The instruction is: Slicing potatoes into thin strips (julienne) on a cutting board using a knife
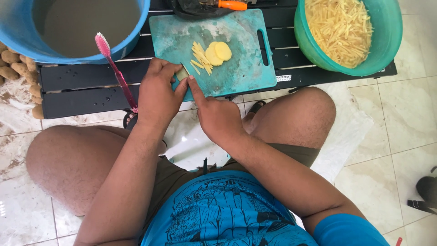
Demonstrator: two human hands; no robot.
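Observation:
A teal cutting board (236, 68) lies on a low black slatted table (77, 86). On it are thin potato sticks (200, 58) and two round potato slices (218, 52). My left hand (157, 93) presses a small pale potato piece (182, 74) against the board's near left corner. My right hand (218, 116) is closed beside it, with the index finger stretched out towards the piece. It seems to hold a knife whose thin blade (186, 69) shows edge-on. The handle is hidden in the fist.
A green bowl (387, 41) full of potato sticks stands at the right. A blue tub of murky water (136, 32) is at the left, with a pink toothbrush (114, 68) leaning near it. Whole potatoes (18, 68) lie far left. An orange-handled tool (232, 5) rests behind the board.

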